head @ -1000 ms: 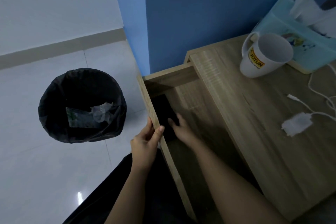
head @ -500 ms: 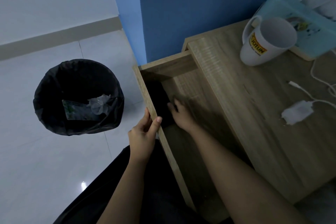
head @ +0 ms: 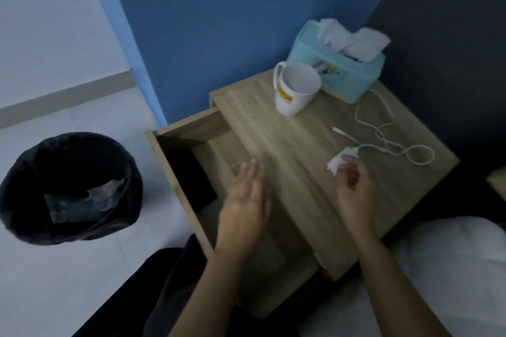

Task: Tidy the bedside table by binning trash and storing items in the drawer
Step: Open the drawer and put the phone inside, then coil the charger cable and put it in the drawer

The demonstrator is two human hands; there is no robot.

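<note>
The wooden bedside table [head: 309,150] has its drawer [head: 175,131] pulled out to the left, with a flat black item [head: 191,175] lying inside along the front wall. My left hand [head: 243,208] hovers open over the drawer, fingers straight, holding nothing. My right hand [head: 353,189] is over the table top, fingers curled and apart, its fingertips at a white charger plug [head: 341,161]. The charger's white cable [head: 383,134] loops across the table top behind the plug.
A white mug [head: 295,90] and a light blue tissue box [head: 339,71] stand at the back of the table. A black-lined bin [head: 68,191] with clear plastic trash stands on the floor to the left. White bedding [head: 449,276] lies at the lower right.
My left hand let go of the drawer front and rose over the drawer. My right hand left the black item in the drawer and moved right to the charger plug. The camera tilted right.
</note>
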